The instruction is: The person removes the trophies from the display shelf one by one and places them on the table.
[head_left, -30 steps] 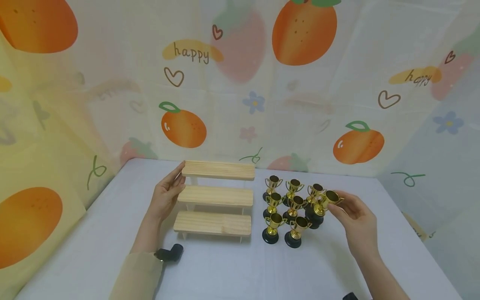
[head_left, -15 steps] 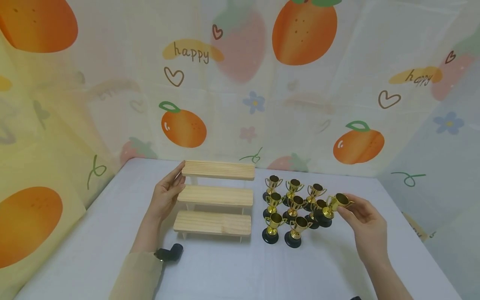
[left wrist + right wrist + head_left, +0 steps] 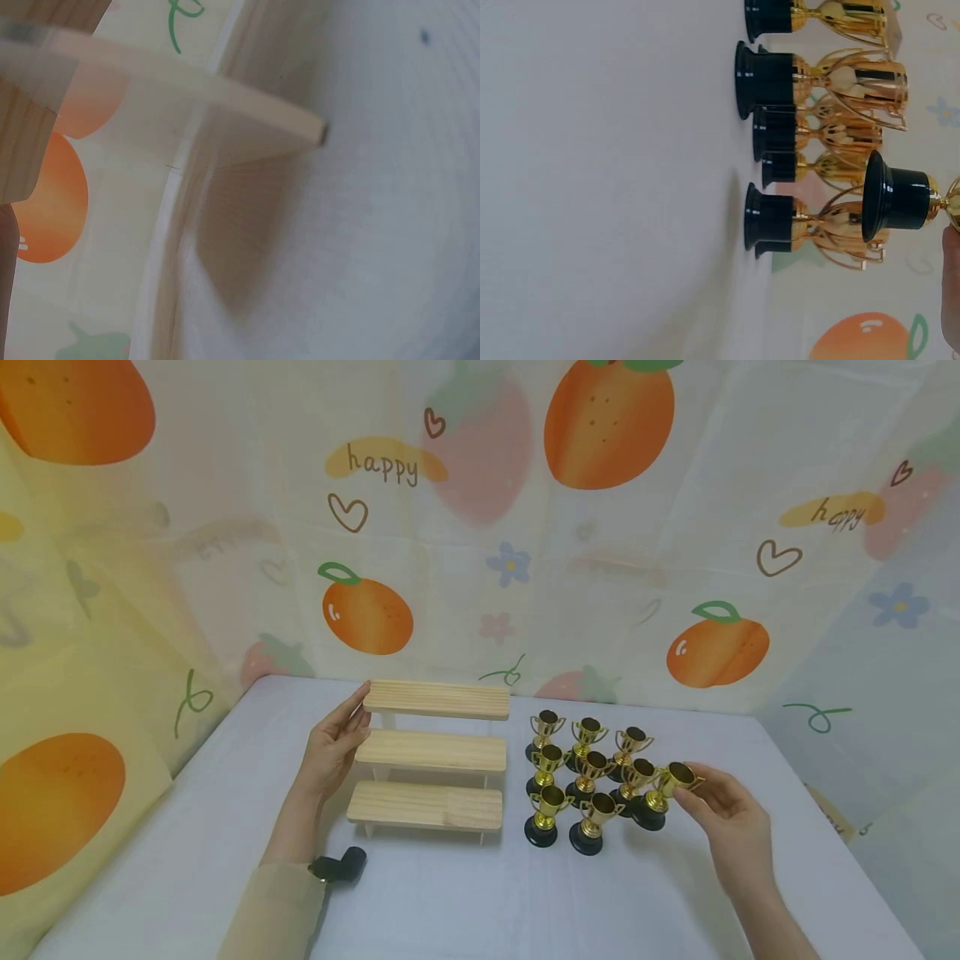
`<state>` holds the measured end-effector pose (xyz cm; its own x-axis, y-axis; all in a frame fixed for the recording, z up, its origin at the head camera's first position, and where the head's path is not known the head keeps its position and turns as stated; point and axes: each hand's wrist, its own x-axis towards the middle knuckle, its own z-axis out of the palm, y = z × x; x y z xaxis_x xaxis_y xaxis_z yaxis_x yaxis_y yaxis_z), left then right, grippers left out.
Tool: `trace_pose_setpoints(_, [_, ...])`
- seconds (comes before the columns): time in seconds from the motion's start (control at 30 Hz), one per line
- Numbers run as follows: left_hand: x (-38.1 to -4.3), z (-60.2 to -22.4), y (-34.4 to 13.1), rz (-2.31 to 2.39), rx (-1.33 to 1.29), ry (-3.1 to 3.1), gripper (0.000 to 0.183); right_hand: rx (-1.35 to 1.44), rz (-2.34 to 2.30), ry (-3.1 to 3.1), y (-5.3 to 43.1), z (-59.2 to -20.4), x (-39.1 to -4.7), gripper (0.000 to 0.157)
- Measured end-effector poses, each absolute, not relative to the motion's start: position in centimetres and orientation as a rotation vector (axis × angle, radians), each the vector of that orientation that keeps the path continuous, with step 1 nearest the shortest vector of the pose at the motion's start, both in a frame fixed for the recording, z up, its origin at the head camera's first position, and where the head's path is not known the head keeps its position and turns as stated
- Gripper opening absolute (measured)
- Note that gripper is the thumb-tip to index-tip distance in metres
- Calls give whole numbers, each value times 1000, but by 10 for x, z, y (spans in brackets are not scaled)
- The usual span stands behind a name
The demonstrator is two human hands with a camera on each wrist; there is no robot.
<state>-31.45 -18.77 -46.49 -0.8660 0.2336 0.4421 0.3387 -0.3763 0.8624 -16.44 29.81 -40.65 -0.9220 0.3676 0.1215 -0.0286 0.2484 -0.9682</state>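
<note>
My left hand (image 3: 333, 747) holds the left end of a three-tier wooden display stand (image 3: 431, 752), fingers at the top tier and thumb near the middle one. In the left wrist view, a clear panel and a wooden tier (image 3: 19, 142) show, with only a sliver of finger at the edge. My right hand (image 3: 731, 814) pinches a small gold trophy (image 3: 663, 789) with a black base by its cup. The right wrist view has that trophy's black base (image 3: 904, 199) raised off the table. Several matching trophies (image 3: 588, 777) stand upright in rows between the stand and my right hand.
A white cloth covers the table (image 3: 450, 902). Behind it hangs a fruit-printed curtain (image 3: 465, 527), which also runs along both sides. A black wrist camera (image 3: 341, 866) sits on the left wrist, close above the table.
My right hand has moved the trophy to the right, away from a standing trophy it partly covered, then slightly lower. The left hand and the stand have stayed put.
</note>
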Motion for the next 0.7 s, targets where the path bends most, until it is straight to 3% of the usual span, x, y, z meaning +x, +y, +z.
trace_pose_setpoints(0.7, [-317,-467,-189,-2434,-799,-1695,63,-194,1759,-2310,311,-431,-171,36])
